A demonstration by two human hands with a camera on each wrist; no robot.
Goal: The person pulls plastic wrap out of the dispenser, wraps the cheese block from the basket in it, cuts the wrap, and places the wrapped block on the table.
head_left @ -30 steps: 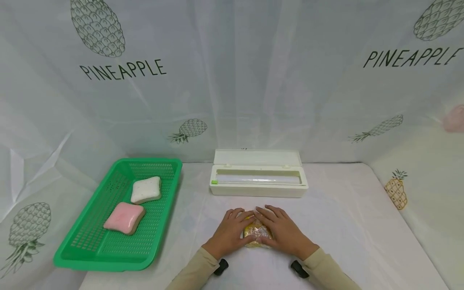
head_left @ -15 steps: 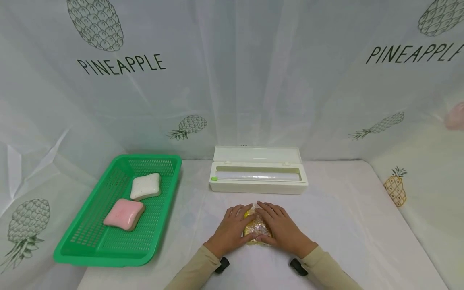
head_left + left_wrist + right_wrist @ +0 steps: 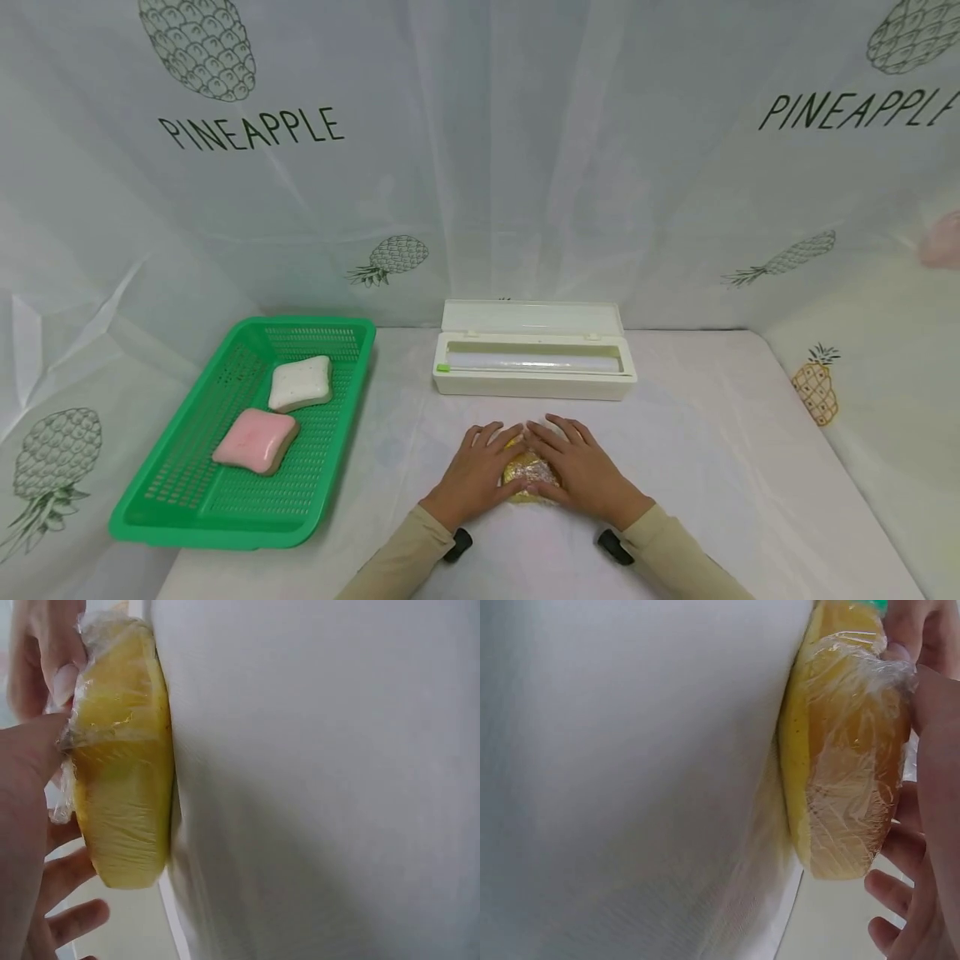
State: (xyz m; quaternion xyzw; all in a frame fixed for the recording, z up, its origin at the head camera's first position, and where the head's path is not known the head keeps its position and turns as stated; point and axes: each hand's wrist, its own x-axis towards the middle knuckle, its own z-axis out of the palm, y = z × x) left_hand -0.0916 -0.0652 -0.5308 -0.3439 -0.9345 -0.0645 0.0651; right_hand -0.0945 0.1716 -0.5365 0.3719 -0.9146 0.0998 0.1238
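Note:
A yellow, pillow-shaped piece [image 3: 531,472] wrapped in clear cling film lies on the white cloth between both hands. The left hand [image 3: 477,467] rests on its left side, and the right hand [image 3: 585,473] on its right, fingers spread and slightly bent. Their thumbs touch the film over the top near the front. Close up in the left wrist view, the wrapped piece [image 3: 124,765] has loose crumpled film at its top. The right wrist view shows film [image 3: 847,787] wrinkled along its side. The hands hide part of its upper face.
Behind the hands stands a white cling film dispenser [image 3: 535,383] with its lid up and a roll [image 3: 532,361] inside. At left, a green basket [image 3: 330,508] holds a pink piece [image 3: 255,440] and a white piece [image 3: 301,383]. A pineapple-print curtain [image 3: 525,167] hangs behind.
The right hand's fingers have shifted slightly over the far edge of the wrapped piece, and the thumbs have come nearer each other. The head view has tilted a little. Basket and dispenser stay put.

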